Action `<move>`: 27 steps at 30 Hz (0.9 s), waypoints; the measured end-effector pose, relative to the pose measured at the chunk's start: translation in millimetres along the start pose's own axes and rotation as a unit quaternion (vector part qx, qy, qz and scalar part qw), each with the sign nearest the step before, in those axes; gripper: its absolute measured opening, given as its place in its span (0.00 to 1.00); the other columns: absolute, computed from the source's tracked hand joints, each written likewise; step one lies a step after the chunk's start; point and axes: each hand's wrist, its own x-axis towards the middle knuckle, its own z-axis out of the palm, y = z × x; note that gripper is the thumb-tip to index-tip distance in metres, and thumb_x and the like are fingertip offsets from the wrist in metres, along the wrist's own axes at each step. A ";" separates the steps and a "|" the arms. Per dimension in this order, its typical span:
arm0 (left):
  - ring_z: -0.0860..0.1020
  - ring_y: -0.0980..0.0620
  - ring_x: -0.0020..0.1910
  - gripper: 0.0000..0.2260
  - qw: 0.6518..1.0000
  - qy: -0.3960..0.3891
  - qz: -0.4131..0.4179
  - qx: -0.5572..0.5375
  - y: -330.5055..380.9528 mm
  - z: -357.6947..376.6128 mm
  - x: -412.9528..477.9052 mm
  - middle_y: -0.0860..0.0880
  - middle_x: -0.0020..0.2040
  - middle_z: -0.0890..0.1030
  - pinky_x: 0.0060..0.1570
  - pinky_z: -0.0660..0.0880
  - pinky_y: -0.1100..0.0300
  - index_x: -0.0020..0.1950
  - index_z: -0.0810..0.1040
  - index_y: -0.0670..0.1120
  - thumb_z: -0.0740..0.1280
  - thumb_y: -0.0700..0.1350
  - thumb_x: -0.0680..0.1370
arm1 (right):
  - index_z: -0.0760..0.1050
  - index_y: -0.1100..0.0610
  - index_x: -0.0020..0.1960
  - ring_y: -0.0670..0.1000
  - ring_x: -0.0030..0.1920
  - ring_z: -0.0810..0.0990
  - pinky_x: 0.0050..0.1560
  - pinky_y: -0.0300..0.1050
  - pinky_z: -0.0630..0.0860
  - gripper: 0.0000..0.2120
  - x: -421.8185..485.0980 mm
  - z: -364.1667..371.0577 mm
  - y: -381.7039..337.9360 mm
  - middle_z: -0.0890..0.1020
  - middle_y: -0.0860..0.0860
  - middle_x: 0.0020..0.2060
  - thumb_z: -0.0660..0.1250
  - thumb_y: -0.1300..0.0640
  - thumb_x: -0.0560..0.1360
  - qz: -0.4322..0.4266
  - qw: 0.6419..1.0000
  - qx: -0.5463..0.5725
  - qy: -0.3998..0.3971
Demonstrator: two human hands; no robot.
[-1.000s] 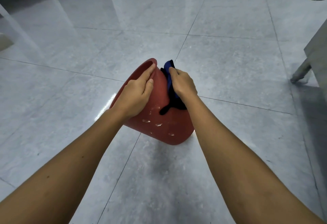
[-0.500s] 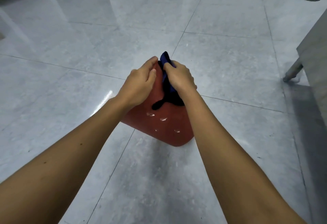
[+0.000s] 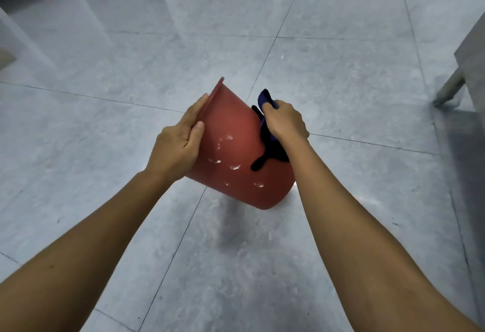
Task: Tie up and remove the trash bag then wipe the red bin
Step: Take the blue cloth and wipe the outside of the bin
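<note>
Here: one red bin [image 3: 236, 153], one dark blue cloth [image 3: 265, 97], two bare hands. Tilted between the hands above a grey tiled floor [image 3: 354, 200], mouth turned away, base nearest the right forearm; unclear whether touching the tiles. Clamped at the rim by the left hand [image 3: 178, 142], thumb flat on the outer wall, fingers hooked over the edge. Bunched in the right hand [image 3: 284, 121], fingers closed round the cloth, and pressed against the bin's outer wall on the side opposite the left hand, one dark end trailing below the wrist. Several pale scuffs across the wall between the two hands. Beyond the right hand, well apart, one grey furniture leg [image 3: 448, 89].
</note>
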 end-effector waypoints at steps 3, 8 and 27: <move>0.75 0.46 0.33 0.24 1.000 -0.008 -0.011 0.009 11.7 5.0 8.9 0.47 0.31 0.75 0.35 0.72 0.54 0.72 0.58 0.66 0.51 0.52 0.76 | 0.69 0.49 0.35 0.61 0.52 0.78 0.60 0.58 0.72 0.15 -4.2 1.7 -21.4 0.80 0.53 0.48 0.54 0.40 0.73 -0.033 0.999 0.024 0.005; 0.73 0.57 0.31 0.12 0.995 0.016 0.008 -0.102 25.2 18.6 23.0 0.59 0.34 0.75 0.33 0.67 0.59 0.57 0.65 0.47 0.52 0.45 0.74 | 0.74 0.40 0.56 0.61 0.57 0.74 0.63 0.60 0.68 0.18 -9.8 5.7 -16.7 0.76 0.53 0.57 0.52 0.37 0.74 -0.068 0.997 0.009 0.038; 0.77 0.58 0.40 0.21 0.993 0.025 -0.052 -0.106 33.6 27.4 42.9 0.51 0.55 0.81 0.39 0.69 0.76 0.76 0.60 0.57 0.48 0.48 0.83 | 0.69 0.37 0.70 0.57 0.57 0.73 0.59 0.54 0.68 0.22 -44.0 39.0 -5.1 0.73 0.52 0.62 0.59 0.39 0.76 -0.192 0.962 -0.047 0.186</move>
